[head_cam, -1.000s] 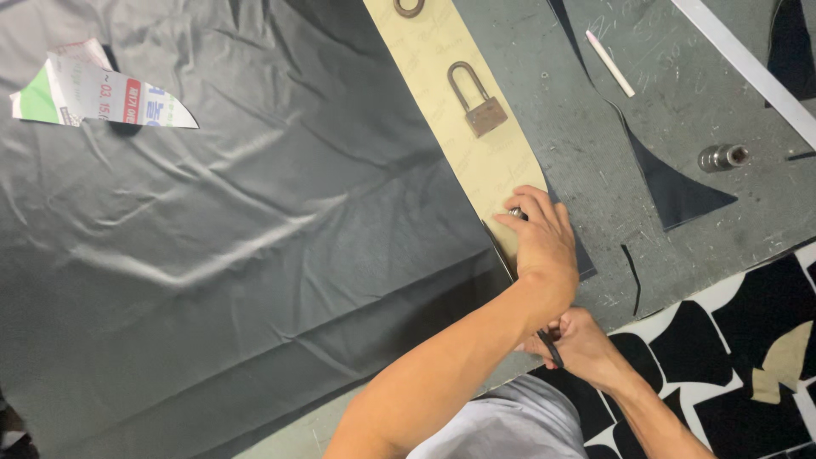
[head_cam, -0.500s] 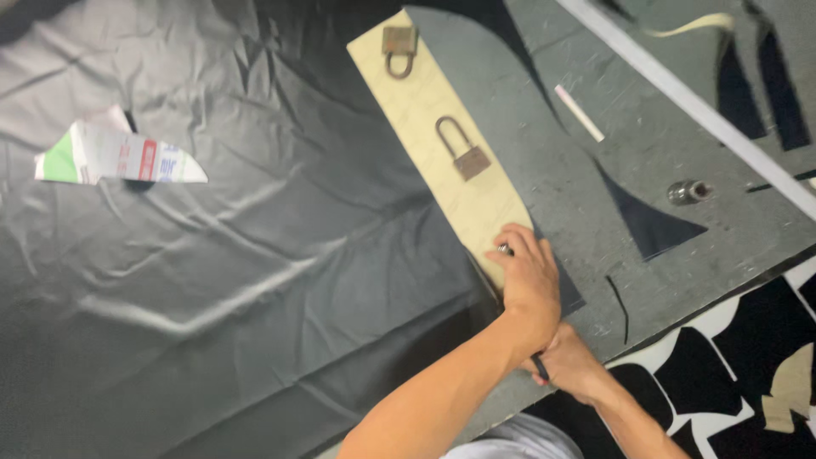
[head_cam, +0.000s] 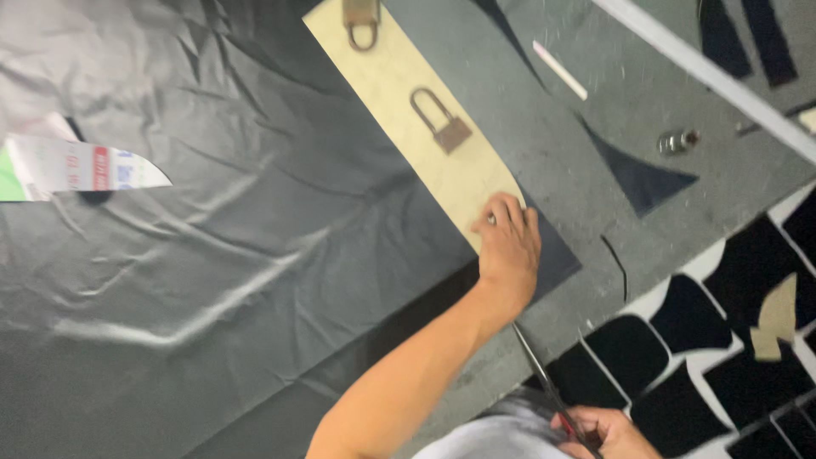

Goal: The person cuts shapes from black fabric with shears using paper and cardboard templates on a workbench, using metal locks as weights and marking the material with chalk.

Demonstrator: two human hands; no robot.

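Here my left hand (head_cam: 508, 246) lies flat, fingers spread, pressing the near end of the tan pattern strip (head_cam: 406, 119) onto the dark fabric (head_cam: 212, 255); it grips nothing. The strip's long axis runs diagonally up and away from that hand, weighted by two padlocks (head_cam: 442, 123). My right hand (head_cam: 599, 429) sits low at the frame's bottom edge, closed around the handles of the scissors (head_cam: 544, 382), whose blades point up toward the left wrist and the strip's end. The right hand is well below the strip; the left forearm crosses diagonally between them.
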